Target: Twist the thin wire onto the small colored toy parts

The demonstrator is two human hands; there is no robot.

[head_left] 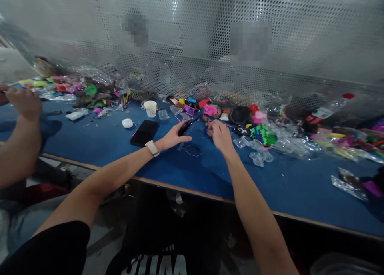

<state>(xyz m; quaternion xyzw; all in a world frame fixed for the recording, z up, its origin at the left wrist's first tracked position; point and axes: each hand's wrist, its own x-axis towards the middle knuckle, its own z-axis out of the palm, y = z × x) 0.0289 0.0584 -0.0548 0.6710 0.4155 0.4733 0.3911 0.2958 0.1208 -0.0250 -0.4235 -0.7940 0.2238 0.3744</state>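
Left hand (174, 138) out over the blue desk (300, 187), a white watch (152, 148) on its wrist, fingers closed around a dark blue tool (192, 121) that slants up and away toward the far side. Right hand (219, 134) just beside it, fingers (211, 128) pinched together on something small and pinkish; too small and blurred to name. Tool between the two hands, above the desk near its middle. A thin loop of wire (193, 150) flat on the desk just below the hands, touching neither. Black phone (144, 132) face up to the left of the left hand, a white round case (127, 123) further left, a small white cup (150, 108) behind the phone. Behind the hands, a scatter of bright plastic pieces (207, 107) in pink, red, yellow and blue, with a black round dish (240, 114) and a green and black piece (264, 135) to the right. Clear little bags (258, 157) strewn right of the right hand. A bottle with a red cap (330, 109) lying further right against the perforated metal screen (300, 47) that backs the desk. At the far left, another person's hand (25, 103) raised over more coloured pieces, well apart.
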